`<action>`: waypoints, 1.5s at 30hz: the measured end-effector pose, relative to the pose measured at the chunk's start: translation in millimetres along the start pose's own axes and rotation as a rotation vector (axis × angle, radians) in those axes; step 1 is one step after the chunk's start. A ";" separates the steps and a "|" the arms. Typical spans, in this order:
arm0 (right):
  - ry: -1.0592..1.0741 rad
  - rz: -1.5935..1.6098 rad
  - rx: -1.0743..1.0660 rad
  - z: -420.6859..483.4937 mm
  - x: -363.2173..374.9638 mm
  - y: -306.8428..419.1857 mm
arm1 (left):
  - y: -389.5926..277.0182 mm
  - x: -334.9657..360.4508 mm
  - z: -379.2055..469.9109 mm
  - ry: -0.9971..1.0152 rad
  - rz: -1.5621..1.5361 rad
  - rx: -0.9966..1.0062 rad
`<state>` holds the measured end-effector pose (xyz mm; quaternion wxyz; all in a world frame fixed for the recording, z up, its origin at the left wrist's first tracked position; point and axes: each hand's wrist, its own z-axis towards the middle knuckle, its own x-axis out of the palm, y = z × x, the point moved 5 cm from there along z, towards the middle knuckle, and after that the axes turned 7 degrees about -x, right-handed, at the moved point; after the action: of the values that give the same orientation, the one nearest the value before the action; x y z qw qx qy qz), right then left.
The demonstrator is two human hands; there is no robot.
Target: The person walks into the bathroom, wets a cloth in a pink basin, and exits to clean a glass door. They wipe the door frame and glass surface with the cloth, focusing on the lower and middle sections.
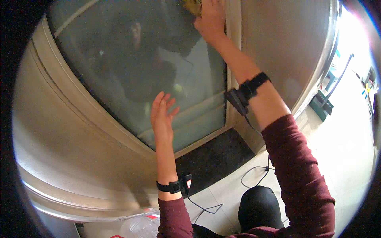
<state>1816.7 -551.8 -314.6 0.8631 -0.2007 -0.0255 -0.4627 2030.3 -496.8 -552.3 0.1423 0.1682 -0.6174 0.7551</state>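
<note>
At the top of the view my right hand point(211, 22) is shut on a yellowish cloth or sponge point(193, 6), held against the upper right part of a glass door panel point(196, 80). Only part of that yellowish thing shows at the picture's edge. My left hand point(163, 108) is lower and nearer the middle, fingers apart and empty, in front of the glass; whether it touches the pane is unclear. The glass reflects a dim figure. A pale frame point(233, 59) borders the pane.
A dark threshold point(211, 160) lies below the glass, beside pale floor tiles point(324, 178). Thin black cables point(253, 169) trail from both wrist straps. A long-handled broom and a green dustpan point(320, 108) stand at the right. Clear plastic point(141, 227) lies at the bottom left.
</note>
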 end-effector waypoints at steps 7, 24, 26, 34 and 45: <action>0.484 0.062 0.120 -209.5 -51.7 62.1 | 20.2 -12.5 3.7 -0.110 0.026 -0.095; 0.066 0.146 0.203 41.3 20.2 92.2 | -10.6 -19.4 -1.6 -0.256 -0.143 -0.114; 0.028 0.140 0.129 27.3 22.8 112.5 | -10.0 -22.2 -1.4 -0.248 -0.173 -0.097; 0.527 0.338 0.003 -164.6 -2.0 192.0 | -3.1 -36.6 -2.4 -0.465 -0.090 -0.134; 0.404 0.258 0.060 -105.0 -40.5 106.4 | 0.1 -23.7 9.5 -0.311 0.102 -0.062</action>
<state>1864.8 -506.5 -454.7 0.9082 -0.0800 0.1599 -0.3784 2052.3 -506.3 -560.9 0.0117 0.2471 -0.6629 0.7067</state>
